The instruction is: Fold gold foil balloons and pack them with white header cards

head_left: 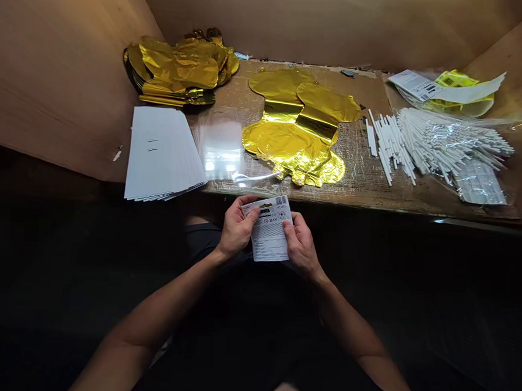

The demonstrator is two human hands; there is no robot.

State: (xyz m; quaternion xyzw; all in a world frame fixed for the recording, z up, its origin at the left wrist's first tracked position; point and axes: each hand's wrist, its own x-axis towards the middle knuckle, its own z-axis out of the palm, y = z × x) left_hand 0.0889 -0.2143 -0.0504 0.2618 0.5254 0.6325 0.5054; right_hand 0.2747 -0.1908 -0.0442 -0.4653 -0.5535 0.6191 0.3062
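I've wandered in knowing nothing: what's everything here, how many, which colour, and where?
Printed card: one visible, white, near centre
Foil pile: uncounted, gold, back left
Foil shapes: several, gold, centre
Paper sheets: stacked, uncounted, white, left
Clear plastic: count unclear, transparent, right of paper
Sticks: many, white, right
Plastic bag: one, clear, among sticks
Packaging: count unclear, yellow and white, back right
Cardboard: count unclear, brown, beneath foil shapes
Panels: three, brown, back and sides
Clothing: count unclear, dark, lap
Forearms: two, bare, below
Left-hand grip: one, bare, card's left side
Right-hand grip: one, bare, card's right side
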